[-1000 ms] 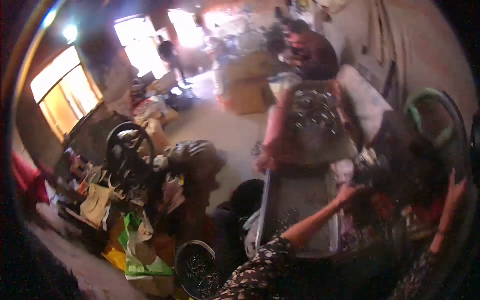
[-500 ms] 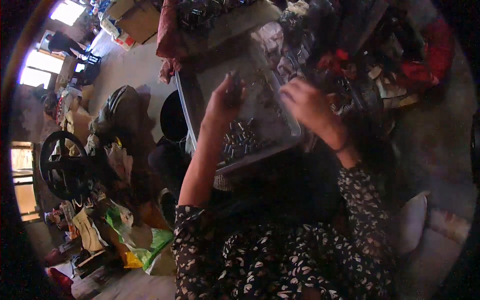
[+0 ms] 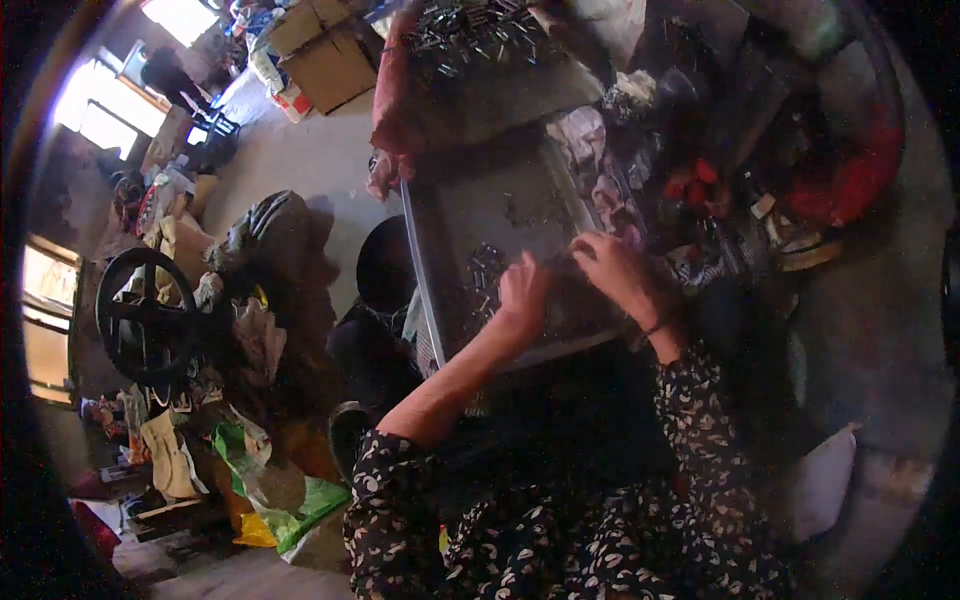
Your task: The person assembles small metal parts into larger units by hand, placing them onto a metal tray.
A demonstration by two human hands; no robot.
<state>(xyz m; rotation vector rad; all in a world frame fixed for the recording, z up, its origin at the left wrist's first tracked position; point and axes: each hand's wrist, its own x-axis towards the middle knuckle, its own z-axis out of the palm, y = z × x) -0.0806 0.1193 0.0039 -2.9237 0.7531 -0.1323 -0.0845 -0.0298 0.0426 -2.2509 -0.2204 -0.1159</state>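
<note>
our left hand [image 3: 522,285] & right hand [image 3: 612,268], fingers curled, grip unclear, sort small dark metal bits [image 3: 487,280] in a flat grey metal tray [image 3: 470,205]; we judge bits hard, light, slippery — pinch singly.

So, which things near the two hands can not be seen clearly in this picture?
- Small metal parts on the tray, head view: too small and blurred to tell their kind.
- Left hand: its fingers curl downward, so any grip is hidden.
- Right hand: its own back covers what it touches.
- Far pile of parts: cut off by the top edge.
</note>
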